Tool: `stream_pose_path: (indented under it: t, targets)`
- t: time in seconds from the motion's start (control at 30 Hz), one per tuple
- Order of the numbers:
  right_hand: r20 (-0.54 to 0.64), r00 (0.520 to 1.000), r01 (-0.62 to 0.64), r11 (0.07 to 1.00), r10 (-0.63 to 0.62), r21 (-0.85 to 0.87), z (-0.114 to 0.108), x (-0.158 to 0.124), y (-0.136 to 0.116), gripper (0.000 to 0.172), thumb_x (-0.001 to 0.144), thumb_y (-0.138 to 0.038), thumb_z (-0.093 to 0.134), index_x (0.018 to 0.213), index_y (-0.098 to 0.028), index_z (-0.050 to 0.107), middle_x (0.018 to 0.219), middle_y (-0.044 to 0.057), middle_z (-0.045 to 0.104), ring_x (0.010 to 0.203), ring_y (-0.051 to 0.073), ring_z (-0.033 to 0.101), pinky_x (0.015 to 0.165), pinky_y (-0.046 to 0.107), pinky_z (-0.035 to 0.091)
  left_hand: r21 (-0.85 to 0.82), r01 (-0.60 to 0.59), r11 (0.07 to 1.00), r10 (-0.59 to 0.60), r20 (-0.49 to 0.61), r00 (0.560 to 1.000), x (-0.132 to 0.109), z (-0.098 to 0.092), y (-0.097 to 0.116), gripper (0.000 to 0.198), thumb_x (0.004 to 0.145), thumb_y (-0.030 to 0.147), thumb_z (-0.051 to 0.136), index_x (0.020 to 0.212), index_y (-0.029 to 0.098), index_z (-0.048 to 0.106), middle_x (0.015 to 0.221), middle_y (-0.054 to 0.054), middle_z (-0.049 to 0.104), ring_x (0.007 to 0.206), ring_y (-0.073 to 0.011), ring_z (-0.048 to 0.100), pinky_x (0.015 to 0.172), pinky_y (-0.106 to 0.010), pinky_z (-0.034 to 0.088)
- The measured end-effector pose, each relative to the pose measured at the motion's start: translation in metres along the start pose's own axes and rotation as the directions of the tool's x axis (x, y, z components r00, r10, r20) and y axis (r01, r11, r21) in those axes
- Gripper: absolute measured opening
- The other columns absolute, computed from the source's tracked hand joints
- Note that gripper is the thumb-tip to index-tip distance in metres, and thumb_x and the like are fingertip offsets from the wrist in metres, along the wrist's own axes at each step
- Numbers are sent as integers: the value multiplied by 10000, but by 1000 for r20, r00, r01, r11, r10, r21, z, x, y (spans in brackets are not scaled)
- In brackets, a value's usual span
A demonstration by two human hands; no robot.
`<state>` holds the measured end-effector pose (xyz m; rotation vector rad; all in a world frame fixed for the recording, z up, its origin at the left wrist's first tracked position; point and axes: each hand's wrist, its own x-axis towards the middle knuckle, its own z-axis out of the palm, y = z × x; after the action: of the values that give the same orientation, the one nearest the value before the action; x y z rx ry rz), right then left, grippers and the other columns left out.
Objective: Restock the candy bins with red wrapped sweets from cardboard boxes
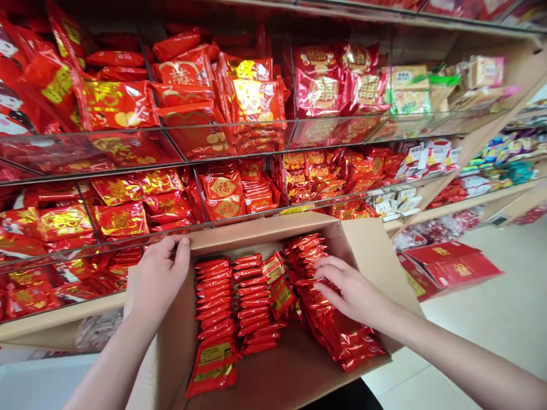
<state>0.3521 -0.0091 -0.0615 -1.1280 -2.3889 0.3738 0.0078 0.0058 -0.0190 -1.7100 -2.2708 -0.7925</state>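
Cardboard box (260, 232), seen in the head view, stands open before the person, close to the shelf unit (64, 310). Inside it, red packets are arranged in rows: the left row (215, 302) and the middle row (253, 302) are neatly stacked, while the right row (342, 336) leans along the right wall. At the near end of the left row, one packet with gold label (213, 361) lies flatter.

The left hand (160, 276) is at the far left corner of the box, its fingers bent and rather narrow near the rim; I cannot tell if it grips the cardboard. The right hand (348, 287) is over the right row, with fingers half bent and a little apart; whether it holds a packet, I cannot tell.

Behind the box, the shelf unit carries many wrapped packs (119, 105), mostly red and gold. To the right, a red carton (461, 265) is near the pale floor (482, 336).
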Motion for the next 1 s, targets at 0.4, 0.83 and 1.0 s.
stream_pose_path:
  t: [0.4,0.83,1.0]
  targets:
    - [174,925,-273,908,339,-317,26,-20,10,418,770,-204,572,1170,-88,525,1127,166,520,1025,269,491,876,395,443,-73,-16,997,15,-14,1000,-5,-4,11,324,831,439,375,905,230,612,819,-40,643,791,-241,595,661,-348,428]
    - [440,888,42,930,133,-366,130,55,-36,361,767,-2,443,1097,-8,589,1205,265,525,1164,322,462,924,495,396,-30,-451,892,435,-212,875,-21,1,7,185,801,294,483,898,184,596,1000,-105,662,962,-234,590,872,-393,420]
    - [435,880,-17,928,190,-373,142,62,-30,394,720,38,445,1075,-17,608,1100,261,599,1069,319,559,856,471,459,-24,-445,895,432,-200,880,-20,-2,7,155,799,278,482,900,213,580,992,-94,656,954,-238,586,867,-407,421]
